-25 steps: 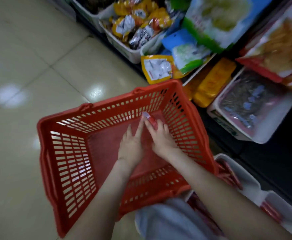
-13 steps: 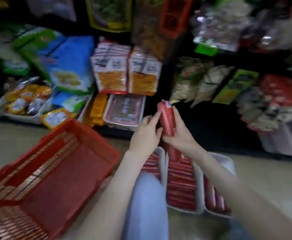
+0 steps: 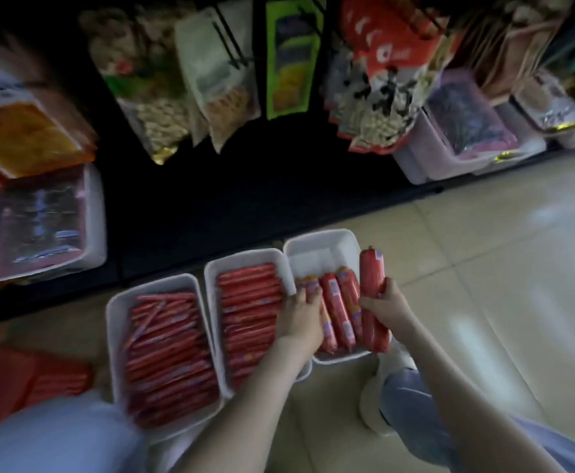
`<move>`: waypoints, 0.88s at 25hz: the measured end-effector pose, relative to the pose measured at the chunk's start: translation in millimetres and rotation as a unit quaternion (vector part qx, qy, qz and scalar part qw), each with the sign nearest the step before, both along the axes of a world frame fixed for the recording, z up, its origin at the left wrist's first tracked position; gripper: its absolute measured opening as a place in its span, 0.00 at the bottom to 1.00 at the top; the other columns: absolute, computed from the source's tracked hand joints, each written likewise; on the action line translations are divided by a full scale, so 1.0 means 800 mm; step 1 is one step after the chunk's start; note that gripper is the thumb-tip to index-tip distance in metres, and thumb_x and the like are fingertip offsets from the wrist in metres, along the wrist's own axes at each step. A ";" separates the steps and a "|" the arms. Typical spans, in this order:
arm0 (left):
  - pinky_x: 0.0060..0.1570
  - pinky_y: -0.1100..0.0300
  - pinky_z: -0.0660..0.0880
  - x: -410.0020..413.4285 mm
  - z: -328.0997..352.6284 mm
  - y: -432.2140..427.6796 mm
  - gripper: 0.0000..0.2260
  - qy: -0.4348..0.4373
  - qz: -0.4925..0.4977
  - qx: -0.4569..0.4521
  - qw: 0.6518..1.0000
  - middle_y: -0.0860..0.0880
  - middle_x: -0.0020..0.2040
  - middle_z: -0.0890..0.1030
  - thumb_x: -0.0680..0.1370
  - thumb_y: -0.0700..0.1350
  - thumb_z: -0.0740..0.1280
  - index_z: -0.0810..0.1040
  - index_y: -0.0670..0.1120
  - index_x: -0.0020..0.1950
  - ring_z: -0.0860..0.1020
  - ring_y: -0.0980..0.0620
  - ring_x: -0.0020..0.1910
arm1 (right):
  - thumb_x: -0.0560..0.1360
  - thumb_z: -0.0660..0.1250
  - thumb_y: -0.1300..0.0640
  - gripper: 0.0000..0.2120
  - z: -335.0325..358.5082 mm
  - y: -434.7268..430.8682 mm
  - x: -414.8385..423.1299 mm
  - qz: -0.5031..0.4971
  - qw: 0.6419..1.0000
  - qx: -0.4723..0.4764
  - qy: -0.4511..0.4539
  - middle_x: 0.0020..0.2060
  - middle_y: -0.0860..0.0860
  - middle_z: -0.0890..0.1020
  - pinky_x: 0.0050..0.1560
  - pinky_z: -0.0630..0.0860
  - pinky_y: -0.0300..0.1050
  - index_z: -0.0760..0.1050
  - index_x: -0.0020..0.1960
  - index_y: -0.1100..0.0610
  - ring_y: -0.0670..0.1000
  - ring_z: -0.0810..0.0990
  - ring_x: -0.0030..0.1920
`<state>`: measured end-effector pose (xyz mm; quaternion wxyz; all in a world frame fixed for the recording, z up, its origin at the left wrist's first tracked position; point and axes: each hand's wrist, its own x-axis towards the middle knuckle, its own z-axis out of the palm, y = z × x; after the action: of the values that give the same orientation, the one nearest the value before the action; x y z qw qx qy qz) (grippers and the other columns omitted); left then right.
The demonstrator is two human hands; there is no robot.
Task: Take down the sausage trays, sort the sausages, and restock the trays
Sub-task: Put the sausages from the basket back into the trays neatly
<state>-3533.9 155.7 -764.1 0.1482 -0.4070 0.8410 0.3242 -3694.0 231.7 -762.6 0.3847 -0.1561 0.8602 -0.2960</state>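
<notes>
The fat sausage [image 3: 372,278] has come down from up by the shelf [image 3: 211,199] to the floor [image 3: 484,268], where three white trays [image 3: 245,256] sit side by side. The right tray [image 3: 320,249] has room at its far end. The right hand [image 3: 386,307] is wrapped round the fat sausage over that tray's right edge. Let go there, it could roll onto the floor. The left hand [image 3: 299,319] rests on sausages [image 3: 339,308] inside. Gripping or not, I cannot tell.

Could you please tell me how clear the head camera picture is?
Head view: the shelf recess is nearly black; the floor tiles carry pale glare patches; the left-edge packets are smeared; the right hand and its thick sausage read fairly sharp.
</notes>
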 end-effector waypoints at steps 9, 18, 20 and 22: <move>0.73 0.47 0.38 -0.049 -0.176 -0.019 0.30 -0.064 -0.071 -0.012 0.995 0.45 0.77 0.36 0.82 0.51 0.54 0.40 0.50 0.78 0.37 0.46 0.76 | 0.65 0.71 0.58 0.23 -0.173 -0.023 -0.039 0.118 0.988 0.078 0.055 0.47 0.51 0.72 0.42 0.64 0.41 0.63 0.55 0.57 0.53 0.73 0.48; 0.71 0.47 0.34 -0.038 -0.215 0.003 0.36 -0.058 -0.061 -0.016 0.996 0.41 0.72 0.25 0.79 0.63 0.52 0.30 0.54 0.74 0.25 0.46 0.70 | 0.67 0.69 0.51 0.23 -0.178 -0.011 -0.049 0.047 0.997 0.065 -0.009 0.44 0.48 0.77 0.51 0.76 0.53 0.61 0.57 0.47 0.55 0.78 0.47; 0.72 0.47 0.33 -0.035 -0.217 0.002 0.35 -0.065 -0.061 -0.026 0.996 0.45 0.68 0.21 0.79 0.62 0.52 0.29 0.55 0.73 0.24 0.48 0.69 | 0.70 0.67 0.53 0.24 -0.181 -0.018 -0.049 0.105 0.992 0.060 0.023 0.49 0.49 0.76 0.52 0.73 0.50 0.61 0.62 0.50 0.56 0.77 0.50; 0.72 0.47 0.33 -0.035 -0.218 0.002 0.34 -0.085 -0.070 -0.033 0.993 0.47 0.67 0.19 0.79 0.63 0.50 0.27 0.56 0.72 0.24 0.48 0.70 | 0.74 0.65 0.55 0.29 -0.186 -0.020 -0.050 0.165 0.983 0.031 0.077 0.60 0.55 0.72 0.58 0.69 0.50 0.57 0.71 0.56 0.59 0.71 0.61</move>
<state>-3561.7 156.9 -938.3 0.2280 -0.3779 0.8621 0.2489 -3734.3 215.8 -911.7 0.3653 -0.3065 0.8584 -0.1891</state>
